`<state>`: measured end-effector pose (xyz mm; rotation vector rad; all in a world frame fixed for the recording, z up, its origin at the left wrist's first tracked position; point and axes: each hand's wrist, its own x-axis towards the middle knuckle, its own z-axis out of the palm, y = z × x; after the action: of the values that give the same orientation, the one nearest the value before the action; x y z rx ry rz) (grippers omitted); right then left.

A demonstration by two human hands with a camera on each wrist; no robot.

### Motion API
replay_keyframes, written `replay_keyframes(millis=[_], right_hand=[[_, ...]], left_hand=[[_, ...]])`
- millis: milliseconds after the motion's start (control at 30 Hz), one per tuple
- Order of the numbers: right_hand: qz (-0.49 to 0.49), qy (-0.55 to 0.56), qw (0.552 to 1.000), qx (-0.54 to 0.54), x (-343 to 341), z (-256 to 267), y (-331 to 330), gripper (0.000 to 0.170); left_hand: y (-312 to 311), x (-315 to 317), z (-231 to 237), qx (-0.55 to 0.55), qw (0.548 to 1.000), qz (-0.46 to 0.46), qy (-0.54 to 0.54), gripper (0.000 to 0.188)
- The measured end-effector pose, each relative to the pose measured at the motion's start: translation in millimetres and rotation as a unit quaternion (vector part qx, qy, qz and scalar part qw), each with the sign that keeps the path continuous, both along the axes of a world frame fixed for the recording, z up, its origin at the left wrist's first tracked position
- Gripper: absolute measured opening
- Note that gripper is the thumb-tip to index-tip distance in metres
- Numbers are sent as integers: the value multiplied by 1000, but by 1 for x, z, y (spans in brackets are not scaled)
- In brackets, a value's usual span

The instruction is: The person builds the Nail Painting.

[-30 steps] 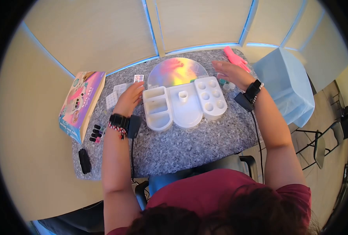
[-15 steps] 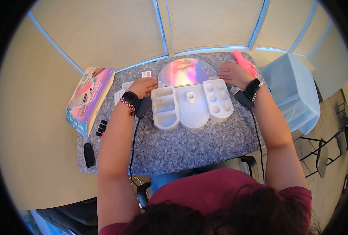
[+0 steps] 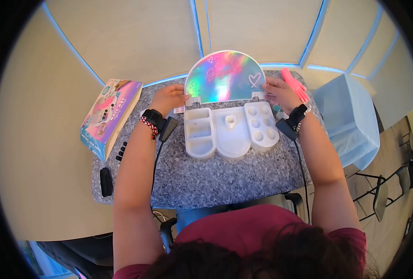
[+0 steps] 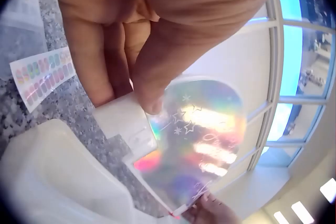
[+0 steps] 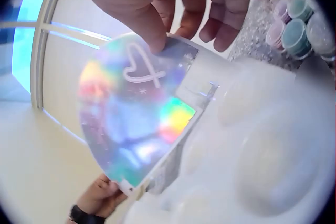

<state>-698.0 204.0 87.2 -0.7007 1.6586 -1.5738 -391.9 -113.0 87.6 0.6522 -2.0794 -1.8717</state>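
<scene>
A shiny rainbow half-round panel (image 3: 227, 76) with white hearts and lettering stands raised behind a white plastic organizer tray (image 3: 233, 143). My left hand (image 3: 168, 98) pinches the panel's lower left edge; the thumb (image 4: 152, 95) lies on its front, by a white corner tab (image 4: 126, 124). At the opposite edge my right hand (image 3: 282, 94) grips the panel, its thumb (image 5: 153, 37) on the front near a heart and the fingers behind. The tray has three compartments at left, a small raised cup (image 3: 230, 121) in the middle and several round wells at right.
A nail art box (image 3: 109, 114) stands at the left, near small black-capped bottles (image 3: 122, 151) and a black case (image 3: 106, 182). A pink model hand (image 3: 294, 85) and small lidded pots (image 5: 296, 37) lie right. A nail sticker sheet (image 4: 44, 77) is by my left hand.
Both hands have closed in on the panel's side edges and taken hold of it. The panel has tilted up from leaning far back to more upright. The tray is still in front of it.
</scene>
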Motion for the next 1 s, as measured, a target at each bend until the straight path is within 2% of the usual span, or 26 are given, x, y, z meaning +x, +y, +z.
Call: replay_keyframes(millis=[33, 67, 133, 167, 233, 467, 567, 633, 667, 733, 833, 933, 1000], right_hand=[[-6, 80, 996, 49, 2, 3, 0, 26], [-7, 80, 996, 50, 4, 3, 0, 26], [-33, 224, 973, 51, 9, 3, 1, 19], [-33, 224, 973, 51, 13, 2, 2, 19], [-46, 317, 947, 33, 18, -1, 4, 17], [-26, 356, 934, -16, 19, -11, 12, 11], [-11, 384, 923, 0, 13, -15, 13, 13], [13, 436, 895, 93, 16, -15, 19, 15], [13, 438, 894, 92, 16, -17, 19, 15], [18, 385, 922, 35, 18, -22, 20, 13], [-22, 423, 904, 61, 27, -26, 19, 11], [-26, 393, 918, 40, 35, -20, 20, 10], [-24, 420, 905, 68, 28, -25, 15, 15]], left_hand=[[3, 1, 3, -62, 998, -10, -18, 41], [4, 0, 2, -61, 998, -10, -18, 41], [9, -3, 0, -141, 990, -4, -9, 29], [16, -2, 3, -140, 990, -4, -9, 29], [32, 1, 11, -153, 988, -12, 7, 31], [38, 9, 5, -195, 980, 7, 35, 26], [44, 12, 11, -201, 979, 22, 34, 24], [44, 12, 2, -209, 977, -2, 41, 22], [39, 11, -5, -210, 977, -1, 42, 22], [32, 11, -19, -215, 976, -2, 35, 22], [46, 20, -16, -246, 969, 28, -10, 23], [51, 22, -19, -257, 965, 46, -12, 23], [62, 26, 1, -295, 953, 49, -46, 23]])
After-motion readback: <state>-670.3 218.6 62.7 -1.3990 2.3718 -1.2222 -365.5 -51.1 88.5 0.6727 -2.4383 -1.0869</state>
